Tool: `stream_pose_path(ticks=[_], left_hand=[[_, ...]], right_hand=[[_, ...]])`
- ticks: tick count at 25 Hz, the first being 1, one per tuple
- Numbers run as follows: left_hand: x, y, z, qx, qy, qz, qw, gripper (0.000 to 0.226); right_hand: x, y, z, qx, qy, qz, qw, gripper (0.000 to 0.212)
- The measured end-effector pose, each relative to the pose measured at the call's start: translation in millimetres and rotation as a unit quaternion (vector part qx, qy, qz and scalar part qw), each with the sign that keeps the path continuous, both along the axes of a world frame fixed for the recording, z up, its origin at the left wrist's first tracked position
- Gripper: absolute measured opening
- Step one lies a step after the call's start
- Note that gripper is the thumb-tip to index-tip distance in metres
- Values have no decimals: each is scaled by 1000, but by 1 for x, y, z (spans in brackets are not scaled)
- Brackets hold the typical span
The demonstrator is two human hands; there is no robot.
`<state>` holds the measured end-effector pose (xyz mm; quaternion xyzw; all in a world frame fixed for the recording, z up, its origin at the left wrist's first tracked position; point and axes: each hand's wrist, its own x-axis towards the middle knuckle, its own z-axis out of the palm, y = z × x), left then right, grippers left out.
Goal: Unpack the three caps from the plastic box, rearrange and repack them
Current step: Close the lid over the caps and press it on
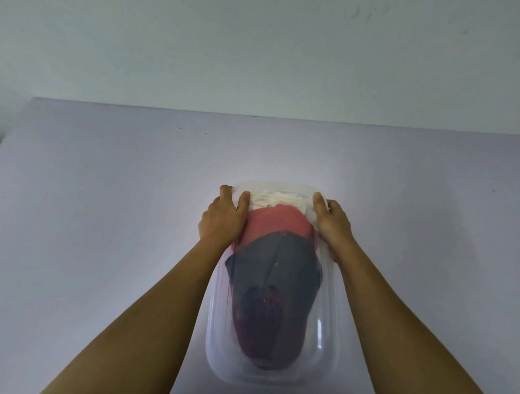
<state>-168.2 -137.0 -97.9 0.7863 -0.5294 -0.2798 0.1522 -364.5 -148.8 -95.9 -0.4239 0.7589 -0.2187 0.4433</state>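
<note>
A clear plastic box (327, 332) lies lengthwise on the table in front of me. Inside it, three caps are stacked in a row: a white cap (278, 199) at the far end, a pink cap (274, 222) in the middle and a dark grey cap (275, 285) nearest me. My left hand (222, 216) grips the box's far left side, thumb on top. On the far right side my right hand (333, 221) grips it the same way. The fingers of both hands are hidden behind the box's sides.
The box sits on a pale lilac table (105, 206) whose far edge meets a plain light wall (258, 49). The table's left edge shows at the far left of the view.
</note>
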Motion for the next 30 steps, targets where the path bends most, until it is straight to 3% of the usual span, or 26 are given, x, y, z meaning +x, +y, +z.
stream_pose_path(ticks=[4,7,11,15,19,23,30], left_hand=[[-1,-3,4,5,24,-6,1000,56],[9,-3,20,32,135,4,990,69],[19,66,27,93,229,51,968,74],[10,172,22,135,279,68,948,78],[0,222,12,120,284,112,945,67],[-9,200,17,94,284,118,947,73],[-38,84,38,27,325,113,938,65]], right_hand=[[4,2,2,-82,38,-19,996,56],[1,8,21,-176,56,-64,981,60],[-11,91,23,-78,22,4,997,65],[-16,192,9,29,-73,-29,997,73],[-7,234,-4,73,-100,-23,992,106],[-11,214,0,28,-116,-65,991,68],[-37,105,17,-54,-138,-65,987,56]])
